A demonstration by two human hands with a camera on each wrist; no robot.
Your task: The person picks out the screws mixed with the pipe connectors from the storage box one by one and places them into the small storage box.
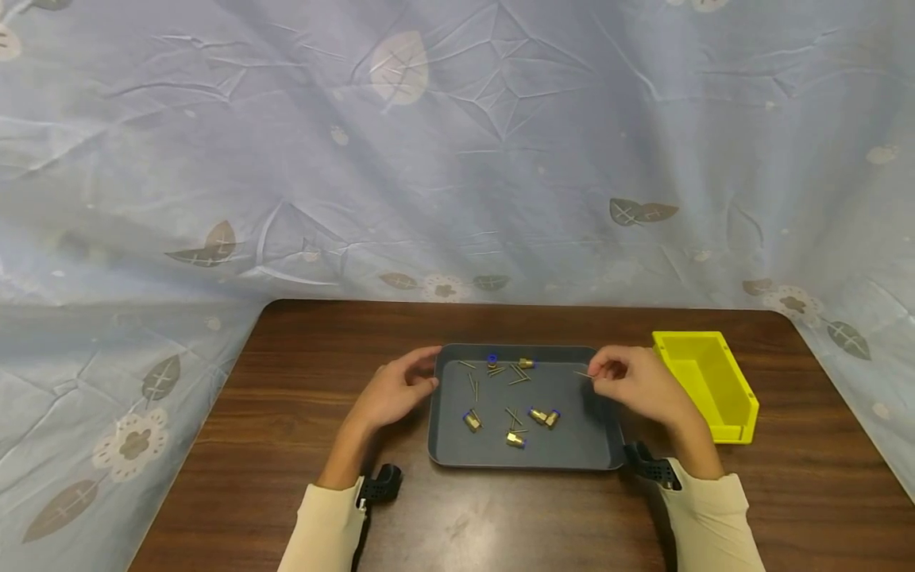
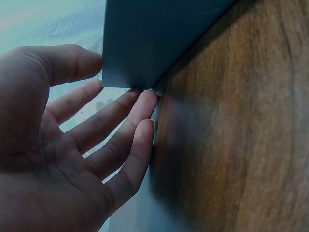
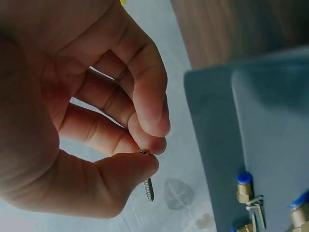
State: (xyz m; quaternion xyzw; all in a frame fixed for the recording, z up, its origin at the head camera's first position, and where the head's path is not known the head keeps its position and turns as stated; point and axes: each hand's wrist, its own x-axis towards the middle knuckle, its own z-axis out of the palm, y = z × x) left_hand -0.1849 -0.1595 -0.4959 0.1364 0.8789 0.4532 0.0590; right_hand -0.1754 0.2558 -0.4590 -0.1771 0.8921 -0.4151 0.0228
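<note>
A grey tray (image 1: 575, 449) lies on the table with several thin screws (image 1: 473, 386) and several brass fittings with blue collars (image 1: 515, 439) scattered in it. My left hand (image 1: 389, 396) is at the tray's left side, thumb and fingertips touching its edge, the fingers fairly straight. Above the tray's right edge, my right hand (image 1: 636, 385) pinches one small screw (image 3: 149, 191) between thumb and fingers. The right wrist view shows its threaded end pointing down and its head by the thumb tip.
A yellow open bin (image 1: 704, 381) stands right of the tray, partly behind my right hand. The brown wooden table (image 1: 300, 357) ends at the back against a patterned light-blue cloth (image 1: 457, 199). A black wrist camera (image 1: 382, 483) sits on my left wrist.
</note>
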